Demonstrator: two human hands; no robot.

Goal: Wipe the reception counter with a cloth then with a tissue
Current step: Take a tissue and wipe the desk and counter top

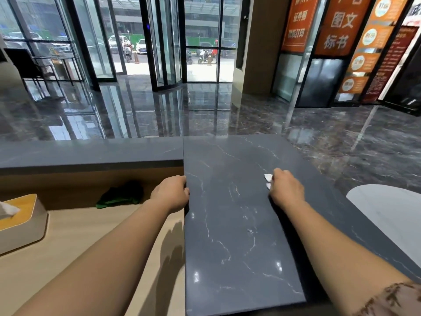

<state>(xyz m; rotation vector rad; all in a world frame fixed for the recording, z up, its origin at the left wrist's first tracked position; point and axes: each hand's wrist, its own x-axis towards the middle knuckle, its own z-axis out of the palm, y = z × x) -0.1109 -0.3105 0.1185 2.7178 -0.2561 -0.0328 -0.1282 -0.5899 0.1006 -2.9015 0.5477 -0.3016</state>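
Note:
The dark marble reception counter runs away from me in the middle of the view. My right hand grips a crumpled white tissue and presses it on the counter's right part; most of the tissue is hidden under the hand. My left hand holds the counter's left edge, fingers curled over it. A green cloth lies bunched on the lower wooden desk, to the left of my left hand, apart from both hands.
A tissue box with a wooden lid stands on the lower wooden desk at the left. A raised dark ledge runs along the desk's far side. A white rounded surface lies right of the counter. Beyond is a glossy lobby floor.

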